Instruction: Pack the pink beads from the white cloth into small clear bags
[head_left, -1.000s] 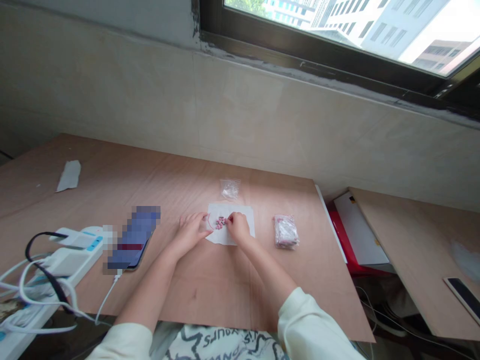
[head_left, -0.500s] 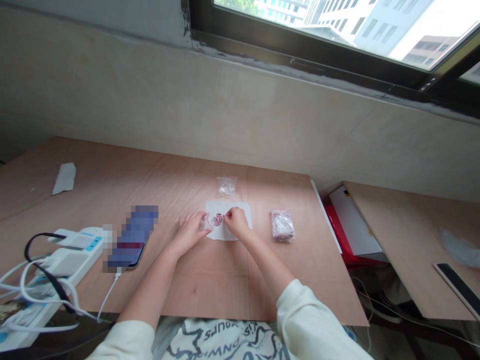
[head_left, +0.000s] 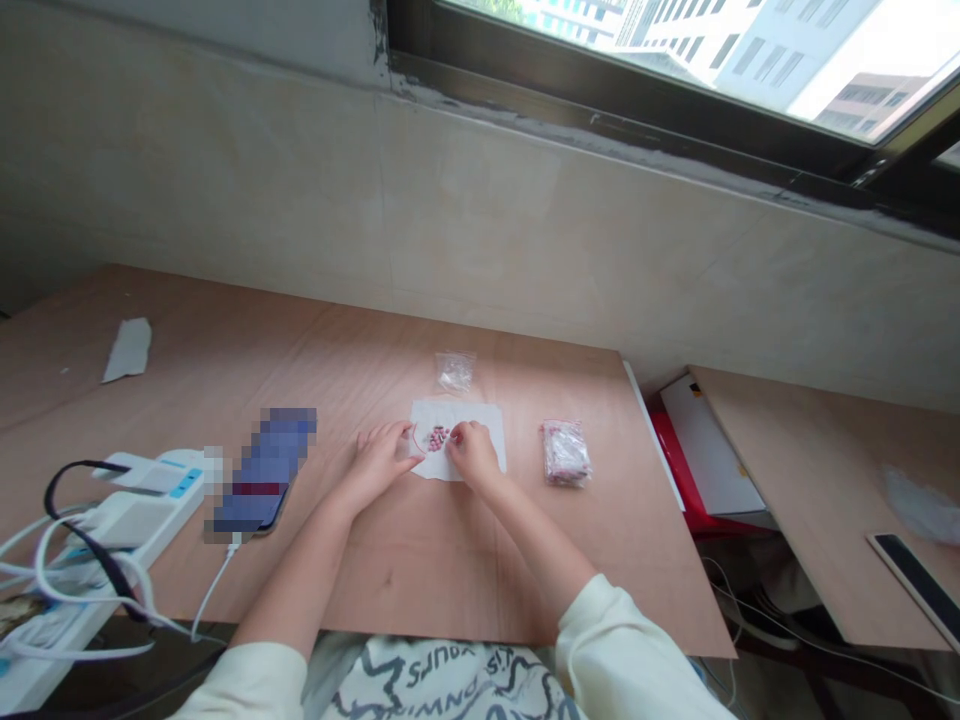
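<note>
A white sheet (head_left: 480, 412) lies flat on the wooden table, bearing a small cluster of pink and dark bead-like pieces (head_left: 437, 438). My left hand (head_left: 382, 455) rests at the sheet's left edge, its thumb and forefinger spread apart. Between those fingertips curves a thin red line (head_left: 415, 440), possibly a cord or a printed mark; I cannot tell which. Just right of the pieces, my right hand (head_left: 472, 450) is closed in a pinch low over the sheet. Whatever its fingertips hold is too small to make out.
A clear plastic bag (head_left: 455, 372) lies behind the sheet, and a wrapped pink-and-white packet (head_left: 566, 452) to its right. On the left are a phone (head_left: 270, 470) on a charging cable, a power strip (head_left: 142, 520) with tangled cords, and a paper scrap (head_left: 127, 350).
My right hand has shifted slightly and its fingers have turned down toward the sheet. More of the small pieces show. The left hand stays almost still.
</note>
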